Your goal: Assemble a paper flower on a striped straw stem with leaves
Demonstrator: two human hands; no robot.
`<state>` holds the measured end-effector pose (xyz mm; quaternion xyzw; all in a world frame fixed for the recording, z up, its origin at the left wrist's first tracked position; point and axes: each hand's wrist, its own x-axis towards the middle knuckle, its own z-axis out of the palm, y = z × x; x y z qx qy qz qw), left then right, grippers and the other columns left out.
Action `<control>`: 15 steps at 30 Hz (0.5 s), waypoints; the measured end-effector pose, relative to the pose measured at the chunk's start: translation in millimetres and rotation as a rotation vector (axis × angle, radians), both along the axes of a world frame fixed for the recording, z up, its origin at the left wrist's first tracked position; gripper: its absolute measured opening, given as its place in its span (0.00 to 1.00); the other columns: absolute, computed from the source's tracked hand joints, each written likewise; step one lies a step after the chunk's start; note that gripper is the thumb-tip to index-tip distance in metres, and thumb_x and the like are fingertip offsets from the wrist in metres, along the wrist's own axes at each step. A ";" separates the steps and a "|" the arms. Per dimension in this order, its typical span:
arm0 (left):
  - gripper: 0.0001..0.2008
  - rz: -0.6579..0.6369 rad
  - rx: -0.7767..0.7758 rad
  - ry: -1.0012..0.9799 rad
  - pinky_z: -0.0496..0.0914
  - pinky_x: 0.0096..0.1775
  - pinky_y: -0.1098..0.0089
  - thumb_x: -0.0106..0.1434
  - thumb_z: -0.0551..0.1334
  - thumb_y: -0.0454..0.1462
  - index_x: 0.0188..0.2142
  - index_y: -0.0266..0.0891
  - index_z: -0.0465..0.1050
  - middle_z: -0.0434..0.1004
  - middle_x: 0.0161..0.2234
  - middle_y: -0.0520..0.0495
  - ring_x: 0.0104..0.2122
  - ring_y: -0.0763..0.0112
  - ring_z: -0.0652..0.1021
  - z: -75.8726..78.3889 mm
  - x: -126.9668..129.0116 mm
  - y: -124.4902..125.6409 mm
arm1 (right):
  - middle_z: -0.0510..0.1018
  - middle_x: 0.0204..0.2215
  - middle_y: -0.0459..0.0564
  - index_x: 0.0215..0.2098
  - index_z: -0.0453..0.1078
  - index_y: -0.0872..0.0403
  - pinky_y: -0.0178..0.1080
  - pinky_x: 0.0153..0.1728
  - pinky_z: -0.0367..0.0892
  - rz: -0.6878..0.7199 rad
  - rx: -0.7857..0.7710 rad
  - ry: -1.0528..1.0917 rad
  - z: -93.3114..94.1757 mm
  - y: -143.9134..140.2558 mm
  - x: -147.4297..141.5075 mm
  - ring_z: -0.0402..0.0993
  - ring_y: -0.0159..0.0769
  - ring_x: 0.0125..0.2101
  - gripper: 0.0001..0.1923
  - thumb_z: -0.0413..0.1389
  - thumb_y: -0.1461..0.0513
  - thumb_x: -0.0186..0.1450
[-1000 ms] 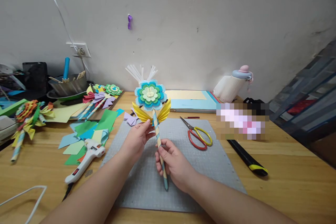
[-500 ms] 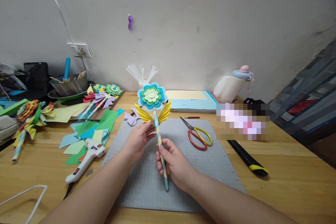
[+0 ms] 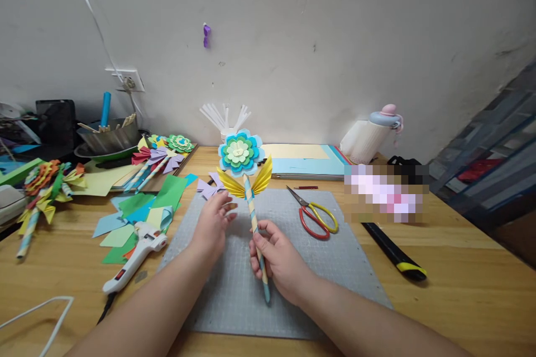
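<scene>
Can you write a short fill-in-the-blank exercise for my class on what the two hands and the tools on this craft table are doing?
1. The right hand grips the striped ____ of the paper flower.
2. The left hand is open beside the flower's ____ folded leaves.
3. The scissors with red and yellow handles lie on the grey ____.
4. The white glue gun lies to the ____ of the mat.

Missing words: stem; yellow; mat; left

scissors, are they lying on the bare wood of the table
No, the scissors lie on the grey cutting mat, right of the paper flower.
</scene>
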<state>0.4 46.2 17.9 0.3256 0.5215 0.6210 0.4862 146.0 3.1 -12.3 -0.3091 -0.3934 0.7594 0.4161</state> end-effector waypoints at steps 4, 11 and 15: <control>0.12 0.197 0.168 0.212 0.73 0.41 0.60 0.65 0.60 0.39 0.47 0.36 0.70 0.73 0.46 0.44 0.41 0.65 0.76 8.5 -6.5 -3.1 | 0.71 0.21 0.36 0.39 0.56 0.49 0.26 0.10 0.53 0.002 0.023 -0.045 2.6 -0.8 1.9 0.64 0.24 0.11 0.22 0.59 0.48 0.59; 0.07 0.244 0.287 0.445 0.67 0.40 0.68 0.55 0.68 0.41 0.33 0.40 0.77 0.75 0.35 0.50 0.36 0.68 0.73 17.7 -3.9 -11.7 | 0.70 0.19 0.35 0.37 0.55 0.50 0.25 0.09 0.48 -0.004 0.103 -0.120 4.7 -2.1 3.1 0.56 0.21 0.08 0.20 0.58 0.48 0.59; 0.09 0.232 0.282 0.450 0.70 0.39 0.64 0.61 0.64 0.39 0.38 0.36 0.74 0.76 0.38 0.48 0.34 0.69 0.75 10.9 -6.2 -7.2 | 0.70 0.20 0.36 0.39 0.57 0.51 0.25 0.10 0.48 -0.040 0.129 -0.145 4.8 -2.0 2.6 0.56 0.20 0.09 0.18 0.54 0.48 0.62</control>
